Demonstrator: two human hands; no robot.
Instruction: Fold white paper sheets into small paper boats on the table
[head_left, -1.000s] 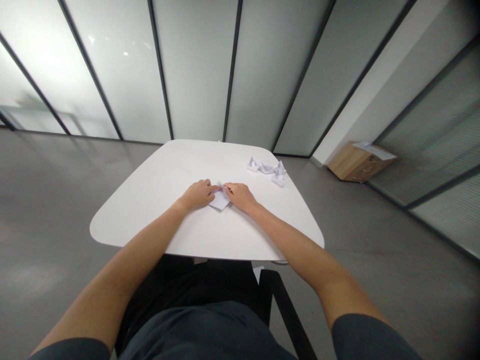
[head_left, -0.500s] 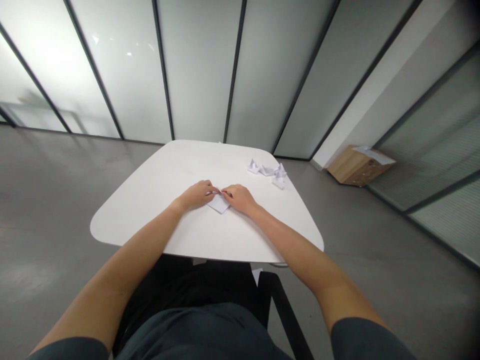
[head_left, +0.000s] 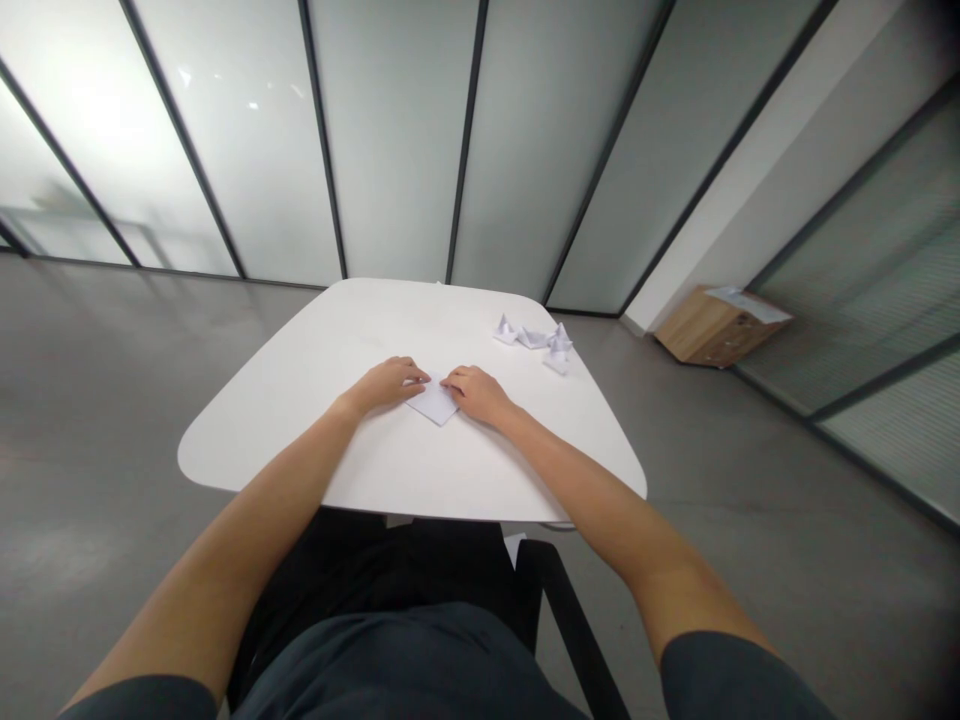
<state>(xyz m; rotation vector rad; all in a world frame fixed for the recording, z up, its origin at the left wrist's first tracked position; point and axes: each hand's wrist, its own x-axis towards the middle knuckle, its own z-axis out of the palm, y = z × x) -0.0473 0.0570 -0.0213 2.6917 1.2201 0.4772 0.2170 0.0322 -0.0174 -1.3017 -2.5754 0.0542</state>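
Observation:
A small folded sheet of white paper lies on the white table in front of me, one corner pointing towards my body. My left hand has its thumb and fingers closed on the paper's left side. On the right side, my right hand is curled with thumb and fingertips gripping the paper. A short gap separates the two sets of fingertips, where the paper's upper part shows. The far edge of the sheet is hard to tell from the tabletop.
Several folded white paper pieces sit at the table's far right. The white table has rounded corners. A black chair armrest is beside me at the lower right. A cardboard box stands on the floor by the glass wall.
My hands have moved slightly apart, the left one shifting left. More of the paper's upper middle now shows between the fingertips. The pieces at the far right have stayed put.

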